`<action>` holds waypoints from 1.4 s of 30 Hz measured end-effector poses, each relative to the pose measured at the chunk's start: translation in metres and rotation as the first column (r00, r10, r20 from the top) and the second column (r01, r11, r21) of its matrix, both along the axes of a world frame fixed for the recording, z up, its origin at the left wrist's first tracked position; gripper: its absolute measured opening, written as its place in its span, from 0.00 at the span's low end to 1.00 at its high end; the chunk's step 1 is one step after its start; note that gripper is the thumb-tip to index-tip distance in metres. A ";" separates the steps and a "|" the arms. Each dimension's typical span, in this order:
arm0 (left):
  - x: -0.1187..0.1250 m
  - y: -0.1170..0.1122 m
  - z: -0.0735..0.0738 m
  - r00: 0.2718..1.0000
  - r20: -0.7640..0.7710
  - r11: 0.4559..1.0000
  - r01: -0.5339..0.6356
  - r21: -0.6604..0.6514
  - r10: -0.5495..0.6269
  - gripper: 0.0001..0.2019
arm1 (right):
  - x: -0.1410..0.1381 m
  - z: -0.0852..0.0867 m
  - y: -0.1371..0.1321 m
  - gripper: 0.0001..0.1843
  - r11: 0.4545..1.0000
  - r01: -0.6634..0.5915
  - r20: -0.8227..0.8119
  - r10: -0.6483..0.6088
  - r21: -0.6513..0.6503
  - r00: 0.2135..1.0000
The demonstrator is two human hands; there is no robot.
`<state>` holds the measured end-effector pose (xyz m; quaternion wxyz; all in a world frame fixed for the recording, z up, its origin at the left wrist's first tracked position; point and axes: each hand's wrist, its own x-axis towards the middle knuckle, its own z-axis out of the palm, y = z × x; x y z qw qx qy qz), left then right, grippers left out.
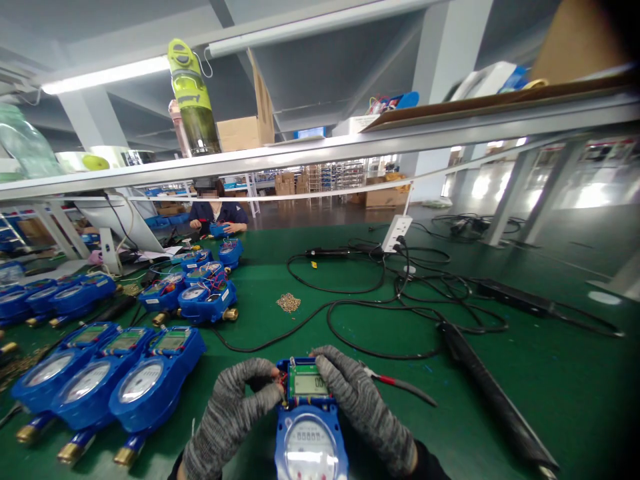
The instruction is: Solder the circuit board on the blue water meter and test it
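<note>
One blue meter [311, 427] sits at the bottom centre of the view, on the near side of the green table [265, 257], its glossy plastic body carrying a round, clear-faced dial [309, 450] below a rectangular display [307, 385]. The left hand [235, 410], in a ribbed grey knit glove with bare fingertips, has thumb and forefinger close together at thin red wires [283, 381]; whether they pinch them I cannot tell. The right hand [363, 407], gloved alike, is clamped on the meter's upper right edge.

Just beside the right hand lies a slim tool [400, 385] with red-and-grey handles. Farther right, a long black electric screwdriver [493, 393] slants across the surface, and looping rubbery cable [345, 341] takes up much of the area beyond the hands, near a white power strip [396, 233]. A loose heap of small brassy screws [289, 303] lies ahead. To the left, three finished-looking meters [90, 390] stand in a row with threaded brass ends; behind them, opened meters [207, 297] show tangled wires. Across the table sits another person [220, 212], below a metal shelf [300, 156].
</note>
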<state>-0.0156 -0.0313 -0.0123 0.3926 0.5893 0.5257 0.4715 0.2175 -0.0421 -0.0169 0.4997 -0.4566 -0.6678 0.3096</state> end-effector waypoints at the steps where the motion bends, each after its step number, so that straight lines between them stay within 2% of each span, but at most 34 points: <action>1: 0.000 -0.001 -0.001 1.000 0.015 1.000 -0.015 0.005 0.015 0.16 | 0.000 0.000 0.000 0.16 1.000 0.002 0.008 -0.002 0.002 1.000; 6: 0.001 -0.003 -0.006 0.993 0.074 0.996 -0.091 0.025 0.089 0.16 | 0.002 -0.001 -0.001 0.16 1.000 0.021 0.040 -0.020 -0.008 0.999; 9: 0.001 0.000 -0.010 0.999 0.029 0.998 -0.047 0.037 0.046 0.16 | 0.002 -0.002 -0.001 0.16 1.000 0.022 0.044 -0.021 -0.006 0.999; 15: 0.001 0.011 -0.016 1.000 -0.002 0.980 0.002 0.199 -0.002 0.13 | 0.001 -0.006 0.003 0.17 1.000 0.023 0.048 -0.023 0.009 0.999; 18: 0.005 0.018 -0.016 0.999 -0.025 0.980 0.052 0.190 -0.048 0.13 | 0.001 -0.003 0.003 0.18 1.000 0.004 0.032 -0.005 0.014 0.999; 24: 0.011 0.028 -0.013 0.994 -0.085 0.986 0.079 0.150 -0.067 0.12 | 0.001 0.000 0.000 0.18 1.000 -0.008 0.009 0.008 0.014 1.000; 34: 0.009 0.031 -0.016 0.990 -0.140 0.978 0.044 0.205 -0.015 0.13 | -0.002 0.001 0.002 0.18 1.000 -0.015 0.000 0.015 -0.013 1.000; 38: 0.004 0.031 -0.021 0.975 -0.215 0.961 0.110 0.255 -0.055 0.11 | -0.001 0.001 0.001 0.18 1.000 -0.012 0.004 0.012 0.003 1.000; 42: -0.001 0.030 -0.027 0.961 -0.265 0.920 0.174 0.353 -0.080 0.11 | -0.002 0.001 0.001 0.19 0.999 -0.030 0.001 0.030 0.011 1.000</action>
